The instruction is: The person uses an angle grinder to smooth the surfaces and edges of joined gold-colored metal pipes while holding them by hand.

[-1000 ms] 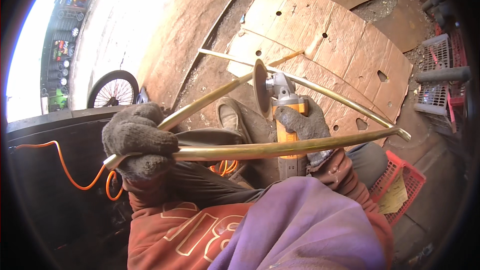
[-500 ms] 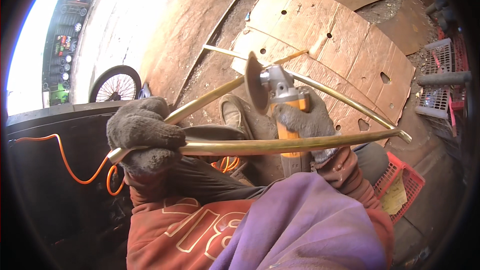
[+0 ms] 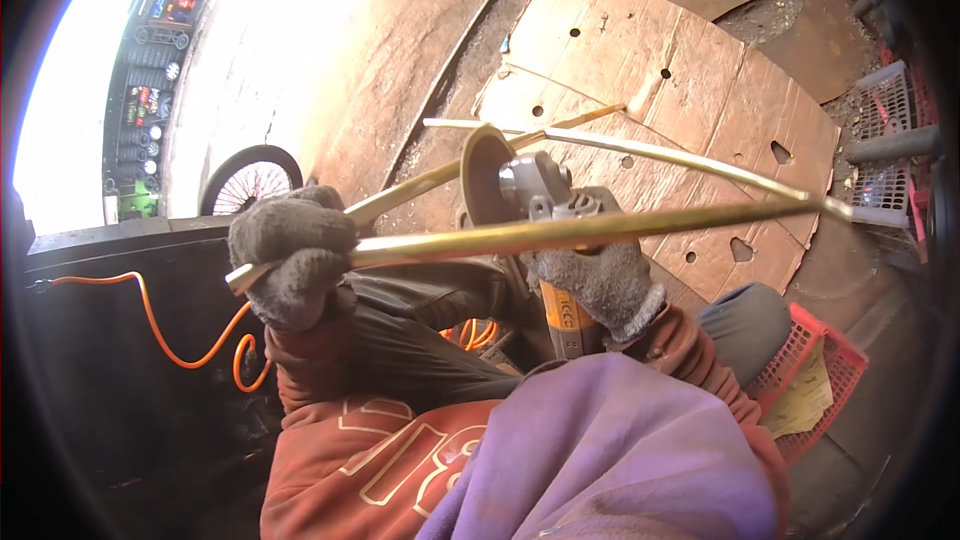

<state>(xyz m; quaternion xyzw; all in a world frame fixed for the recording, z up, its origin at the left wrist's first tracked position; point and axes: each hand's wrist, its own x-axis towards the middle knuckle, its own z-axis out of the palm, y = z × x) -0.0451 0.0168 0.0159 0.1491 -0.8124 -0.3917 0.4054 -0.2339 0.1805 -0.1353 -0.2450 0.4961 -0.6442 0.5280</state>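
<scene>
A frame of gold-coloured metal tubes (image 3: 560, 232) stretches across in front of me, its bars joined at the far right. My left hand (image 3: 297, 255), in a thick grey glove, is closed around the frame's left corner. An orange and grey angle grinder (image 3: 545, 180) is gripped by my gloved right hand (image 3: 605, 280), behind the near tube. The grinder's round disc (image 3: 486, 175) stands on edge beside the far left tube; whether they touch I cannot tell. Part of the grinder's body is hidden by the near tube and the glove.
Flattened cardboard (image 3: 690, 70) with holes lies on the floor ahead. A red plastic crate (image 3: 815, 380) stands by my right knee, and a pale crate (image 3: 885, 110) farther right. An orange cord (image 3: 150, 315) hangs over a black panel at left, near a spoked wheel (image 3: 245, 185).
The tube frame has tilted, its right end rising. The grinder has shifted slightly left and down, with its disc turned more toward me. Both hands keep their hold.
</scene>
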